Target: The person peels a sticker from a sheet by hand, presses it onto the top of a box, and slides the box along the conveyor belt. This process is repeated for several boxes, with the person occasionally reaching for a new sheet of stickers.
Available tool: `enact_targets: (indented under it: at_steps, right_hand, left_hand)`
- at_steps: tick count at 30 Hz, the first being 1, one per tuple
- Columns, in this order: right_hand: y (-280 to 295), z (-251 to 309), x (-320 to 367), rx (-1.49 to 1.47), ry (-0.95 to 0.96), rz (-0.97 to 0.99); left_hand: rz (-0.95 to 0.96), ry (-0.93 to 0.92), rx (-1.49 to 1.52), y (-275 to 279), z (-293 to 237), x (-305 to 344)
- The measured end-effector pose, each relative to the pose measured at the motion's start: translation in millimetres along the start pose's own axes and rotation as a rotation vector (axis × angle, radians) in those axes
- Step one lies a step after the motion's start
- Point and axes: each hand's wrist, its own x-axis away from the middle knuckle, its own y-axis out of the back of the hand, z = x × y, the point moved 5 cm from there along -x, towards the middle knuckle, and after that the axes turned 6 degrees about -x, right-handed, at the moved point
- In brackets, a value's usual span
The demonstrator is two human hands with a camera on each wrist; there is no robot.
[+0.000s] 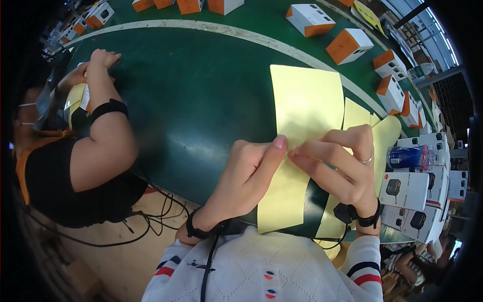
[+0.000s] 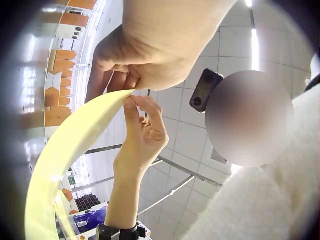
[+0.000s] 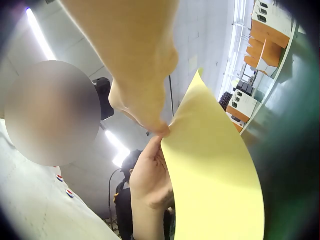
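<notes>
Left hand (image 1: 244,176) and right hand (image 1: 344,163) meet tip to tip over a yellow sheet (image 1: 307,100), in front of the chest. The left is mostly closed, knuckles up, its fingers folded under and its thumb stretched along the top, pinching the sheet's edge. The right comes from the other side, wrist bent, fingers arched and partly spread, with thumb and forefinger together at the same spot. Both wrists wear black straps.

The sheet runs from the near edge of the green worktop (image 1: 176,100) towards its far side, raised in a curve at the hands. More yellow sheets (image 1: 390,131) lie just right of it. White-and-orange boxes (image 1: 350,46) line the far side; white boxes (image 1: 405,190) and a blue-labelled bottle (image 1: 410,157) sit at the right-hand corner. Another person's arm (image 1: 108,105) rests on the left end.
</notes>
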Motion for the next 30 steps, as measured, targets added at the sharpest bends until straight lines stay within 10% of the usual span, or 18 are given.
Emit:
enact_targets:
  at_steps: [13,19,21,25,30]
  right_hand:
    - [2.9,-35.0,-4.6,-0.403,-0.146,-0.071]
    - [33.0,-136.5,16.3,-0.445,-0.410,-0.168]
    - [56.0,-184.0,8.2,0.274,-0.239,0.167]
    - [78.5,-323.5,79.6,0.271,-0.464,0.507]
    - [51.8,-355.4,104.2,0.170,-0.642,0.641]
  left_hand:
    - [-0.068,0.115,0.208,2.5,11.7,-4.2]
    - [-0.152,0.128,0.147,14.2,31.8,-3.3]
    - [-0.219,0.178,0.192,23.7,42.7,0.5]
    - [-0.350,0.112,0.288,20.5,25.1,4.3]
    - [-0.404,0.041,0.244,0.3,0.5,6.3]
